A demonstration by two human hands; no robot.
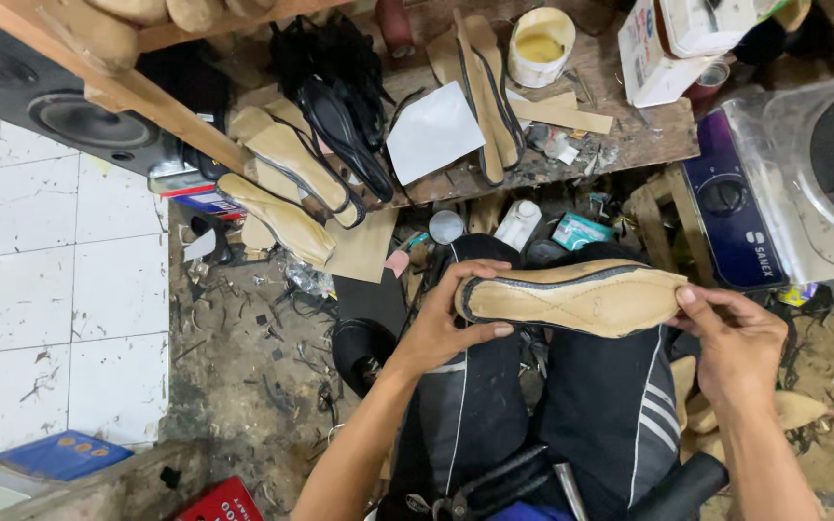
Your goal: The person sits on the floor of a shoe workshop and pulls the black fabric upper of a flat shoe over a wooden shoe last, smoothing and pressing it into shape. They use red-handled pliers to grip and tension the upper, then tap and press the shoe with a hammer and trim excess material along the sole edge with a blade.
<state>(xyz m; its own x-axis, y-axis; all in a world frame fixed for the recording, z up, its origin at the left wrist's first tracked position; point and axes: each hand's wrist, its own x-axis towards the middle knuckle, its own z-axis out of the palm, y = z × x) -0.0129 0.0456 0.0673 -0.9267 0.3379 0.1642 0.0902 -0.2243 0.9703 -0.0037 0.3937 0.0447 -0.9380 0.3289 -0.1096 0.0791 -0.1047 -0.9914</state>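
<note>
My left hand [441, 323] curls its fingers [483, 331] around the heel end of the tan shoe sole [576, 297], thumb over the top edge, while my right hand [736, 342] pinches the toe end, its fingertips hidden behind the sole. The sole lies level above my dark-trousered knees [610, 396]. More soles [287, 183] rest on the cluttered wooden bench [629, 140] beyond, beside what may be a glue pot [541, 46].

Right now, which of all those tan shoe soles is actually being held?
The tan shoe sole over the person's lap, gripped at its ends by the left hand and right hand. The other soles lie untouched on the wooden bench.
</note>
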